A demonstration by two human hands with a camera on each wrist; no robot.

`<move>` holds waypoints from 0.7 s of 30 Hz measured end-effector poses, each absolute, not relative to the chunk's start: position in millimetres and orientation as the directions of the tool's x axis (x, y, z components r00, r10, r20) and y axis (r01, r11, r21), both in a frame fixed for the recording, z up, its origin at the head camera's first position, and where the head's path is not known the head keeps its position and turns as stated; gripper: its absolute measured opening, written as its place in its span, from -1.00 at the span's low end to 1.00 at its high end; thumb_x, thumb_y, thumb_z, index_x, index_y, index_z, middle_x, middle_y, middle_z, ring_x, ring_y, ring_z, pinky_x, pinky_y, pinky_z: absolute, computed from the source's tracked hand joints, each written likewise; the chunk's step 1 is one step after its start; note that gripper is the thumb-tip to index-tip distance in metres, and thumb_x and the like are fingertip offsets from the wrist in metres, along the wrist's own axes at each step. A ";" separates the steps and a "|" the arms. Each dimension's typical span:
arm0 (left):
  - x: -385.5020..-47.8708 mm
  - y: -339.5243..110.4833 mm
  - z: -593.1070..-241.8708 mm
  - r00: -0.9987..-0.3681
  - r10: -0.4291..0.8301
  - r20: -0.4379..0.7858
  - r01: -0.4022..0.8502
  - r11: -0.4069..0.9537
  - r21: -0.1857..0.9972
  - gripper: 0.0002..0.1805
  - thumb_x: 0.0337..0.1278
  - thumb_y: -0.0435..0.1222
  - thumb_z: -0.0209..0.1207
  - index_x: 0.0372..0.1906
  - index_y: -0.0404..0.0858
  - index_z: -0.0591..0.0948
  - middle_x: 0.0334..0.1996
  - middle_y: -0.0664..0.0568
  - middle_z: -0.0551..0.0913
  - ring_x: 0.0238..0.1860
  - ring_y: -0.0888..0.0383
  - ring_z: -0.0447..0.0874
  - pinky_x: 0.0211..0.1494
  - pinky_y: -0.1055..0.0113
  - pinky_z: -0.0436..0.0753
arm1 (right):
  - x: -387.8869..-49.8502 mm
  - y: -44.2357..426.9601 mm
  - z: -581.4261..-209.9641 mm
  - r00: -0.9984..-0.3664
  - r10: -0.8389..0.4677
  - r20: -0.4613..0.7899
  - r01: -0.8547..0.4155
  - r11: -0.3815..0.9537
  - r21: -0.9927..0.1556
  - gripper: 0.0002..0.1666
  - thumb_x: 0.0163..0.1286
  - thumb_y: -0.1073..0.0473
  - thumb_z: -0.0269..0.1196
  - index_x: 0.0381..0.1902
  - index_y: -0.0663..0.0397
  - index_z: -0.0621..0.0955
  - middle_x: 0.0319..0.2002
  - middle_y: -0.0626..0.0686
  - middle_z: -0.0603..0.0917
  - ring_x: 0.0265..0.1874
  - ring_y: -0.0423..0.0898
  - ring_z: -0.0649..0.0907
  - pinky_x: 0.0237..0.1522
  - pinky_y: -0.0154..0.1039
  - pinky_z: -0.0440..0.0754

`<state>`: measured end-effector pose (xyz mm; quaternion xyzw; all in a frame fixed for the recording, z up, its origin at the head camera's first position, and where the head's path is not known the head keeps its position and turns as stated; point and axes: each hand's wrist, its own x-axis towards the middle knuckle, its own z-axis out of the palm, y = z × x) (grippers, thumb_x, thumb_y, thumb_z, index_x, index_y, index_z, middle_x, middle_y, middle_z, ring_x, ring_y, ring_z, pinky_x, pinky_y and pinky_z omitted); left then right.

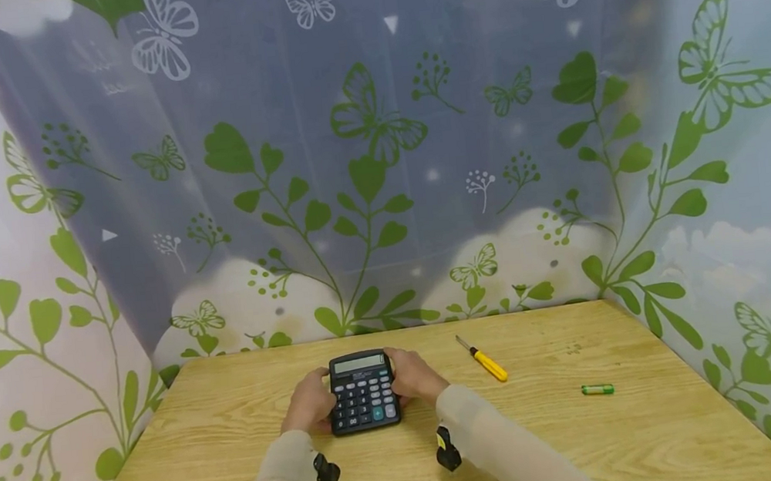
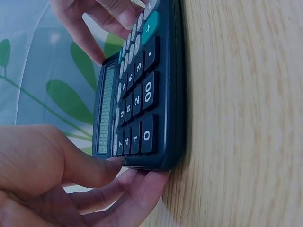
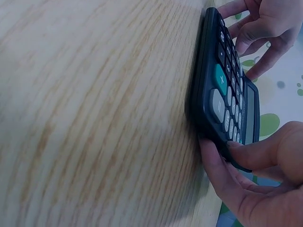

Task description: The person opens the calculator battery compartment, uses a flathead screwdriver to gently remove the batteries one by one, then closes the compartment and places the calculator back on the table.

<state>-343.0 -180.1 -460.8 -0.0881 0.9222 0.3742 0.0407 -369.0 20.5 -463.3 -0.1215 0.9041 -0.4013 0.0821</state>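
A black calculator (image 1: pixel 362 391) with grey and green keys sits between both hands, its display at the far end. My left hand (image 1: pixel 310 401) grips its left edge; in the left wrist view the thumb lies on the face's border and other fingers reach beneath. Along the opposite edge my right hand (image 1: pixel 414 375) holds it, thumb on top and fingers below in the right wrist view. The calculator (image 3: pixel 222 90) is very close to the wooden surface, and whether its near edge touches the wood I cannot tell.
To the right on the wooden table (image 1: pixel 234 410) lies a screwdriver (image 1: pixel 489 364) with a yellow handle. Farther right is a small green battery (image 1: pixel 597 390). A patterned curtain (image 1: pixel 381 194) hangs behind the table and along both sides.
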 end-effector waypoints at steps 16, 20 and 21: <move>-348.2 -176.8 -460.1 -0.978 -0.142 -0.151 -0.207 0.672 0.711 -0.30 0.21 -0.61 0.10 0.50 -0.37 0.34 0.24 -0.48 0.51 -0.19 -0.15 0.73 -0.52 0.19 0.78 | -370.2 21.8 -459.5 -0.965 -0.257 -0.049 -0.134 0.647 -0.751 -0.07 0.22 0.66 0.24 0.55 0.23 0.31 0.18 0.43 0.58 -0.28 0.04 0.72 -0.48 -0.13 0.79; -348.5 -175.5 -460.3 -0.976 -0.147 -0.159 -0.216 0.672 0.709 -0.29 0.22 -0.61 0.09 0.51 -0.36 0.33 0.24 -0.48 0.51 -0.16 -0.14 0.71 -0.50 0.20 0.78 | -371.6 22.8 -458.9 -0.965 -0.255 -0.054 -0.131 0.654 -0.745 -0.07 0.23 0.65 0.24 0.56 0.22 0.29 0.22 0.44 0.56 -0.34 0.00 0.72 -0.50 -0.14 0.79; -348.7 -174.8 -460.5 -0.976 -0.147 -0.157 -0.216 0.672 0.708 -0.29 0.22 -0.61 0.09 0.51 -0.35 0.33 0.24 -0.48 0.51 -0.16 -0.14 0.71 -0.50 0.20 0.78 | -371.9 23.4 -458.8 -0.966 -0.253 -0.055 -0.129 0.655 -0.745 -0.06 0.24 0.65 0.23 0.56 0.22 0.29 0.22 0.44 0.56 -0.36 0.00 0.72 -0.50 -0.14 0.79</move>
